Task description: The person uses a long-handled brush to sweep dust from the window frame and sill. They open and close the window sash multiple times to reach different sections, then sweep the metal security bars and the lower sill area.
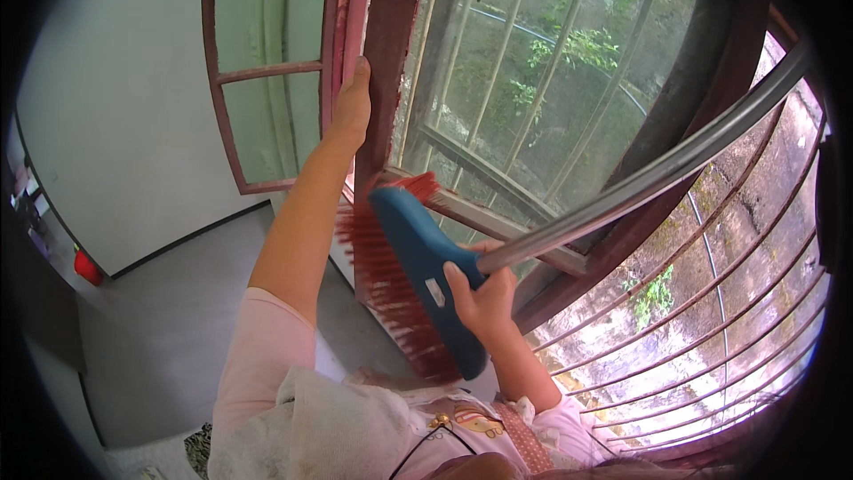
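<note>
With its fingers wrapped around the neck of a broom, my right hand (485, 293) holds the blue plastic broom head (426, 267) in front of my chest. Its red bristles (393, 293) point left, and some touch or overlap the lower part of a window sash. A metal handle (640, 193) runs from the neck to the upper right. My left arm reaches up, and my left hand (353, 107) rests on the dark red wooden frame (386, 73) of the open window; its fingers are mostly hidden behind the edge.
A second window sash (270, 73) with greenish panes stands at the left, beside a white wall panel (133, 93). Curved metal bars (673, 300) cover the opening at right, before a mossy wall. A red object (86, 268) lies on the grey floor (166, 333).
</note>
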Motion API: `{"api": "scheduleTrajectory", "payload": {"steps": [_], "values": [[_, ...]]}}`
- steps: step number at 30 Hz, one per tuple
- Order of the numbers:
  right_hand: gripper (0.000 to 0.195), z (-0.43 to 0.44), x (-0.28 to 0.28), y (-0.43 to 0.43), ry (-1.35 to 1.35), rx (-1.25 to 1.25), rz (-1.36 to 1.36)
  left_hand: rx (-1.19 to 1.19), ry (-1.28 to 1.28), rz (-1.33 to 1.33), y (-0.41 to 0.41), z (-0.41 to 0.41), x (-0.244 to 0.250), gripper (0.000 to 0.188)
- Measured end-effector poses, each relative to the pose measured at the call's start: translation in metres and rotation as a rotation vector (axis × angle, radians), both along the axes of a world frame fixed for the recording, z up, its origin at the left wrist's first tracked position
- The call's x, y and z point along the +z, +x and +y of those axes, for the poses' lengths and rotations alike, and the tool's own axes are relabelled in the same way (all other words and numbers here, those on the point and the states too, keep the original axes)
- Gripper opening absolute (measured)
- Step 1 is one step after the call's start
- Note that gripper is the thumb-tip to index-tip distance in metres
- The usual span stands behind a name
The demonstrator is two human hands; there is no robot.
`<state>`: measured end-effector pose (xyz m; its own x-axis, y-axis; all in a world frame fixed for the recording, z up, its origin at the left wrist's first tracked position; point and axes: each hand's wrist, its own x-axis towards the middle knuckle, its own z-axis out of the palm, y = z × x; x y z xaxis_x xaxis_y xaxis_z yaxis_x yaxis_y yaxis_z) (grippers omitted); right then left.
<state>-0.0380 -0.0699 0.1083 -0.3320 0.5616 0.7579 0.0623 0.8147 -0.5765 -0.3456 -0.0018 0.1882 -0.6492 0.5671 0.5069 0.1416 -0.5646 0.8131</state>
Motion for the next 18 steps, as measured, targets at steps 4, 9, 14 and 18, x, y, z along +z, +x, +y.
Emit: {"api": "scheduleTrajectory", "payload": {"steps": [4,9,14,18], "values": [[0.030,-0.005,0.003,0.034,0.084,0.023,0.005,-0.007,0.030,0.031,-0.016,0.010,-0.005,0.084],[0.029,0.002,0.028,0.033,0.062,-0.073,0.191,-0.011,0.014,0.045,-0.015,0.009,-0.004,0.083],[0.032,0.024,-0.001,0.000,0.031,-0.201,0.125,-0.116,0.047,-0.050,-0.023,0.021,-0.007,0.086],[0.032,0.026,-0.016,0.012,0.044,-0.190,0.053,-0.043,0.051,-0.070,-0.026,0.028,-0.010,0.080]]}}
